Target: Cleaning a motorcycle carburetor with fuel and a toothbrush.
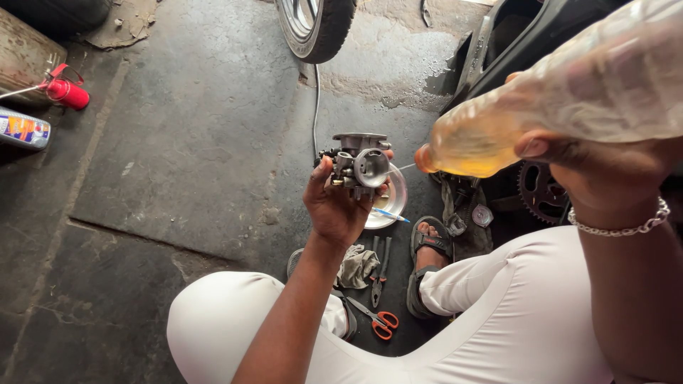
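My left hand holds a grey metal carburetor up over the floor, its round bore facing me. My right hand grips a clear plastic bottle with yellow liquid in it, tilted so its neck points left at the carburetor. A thin stream leaves the bottle's tip toward the carburetor. Below the carburetor a shallow metal bowl sits on the floor with a small blue-handled tool lying across it.
Orange-handled scissors, pliers and a rag lie between my sandalled feet. A sprocket and vehicle parts are at right, a tyre stands at the top, and a red spray can and a bottle lie at left.
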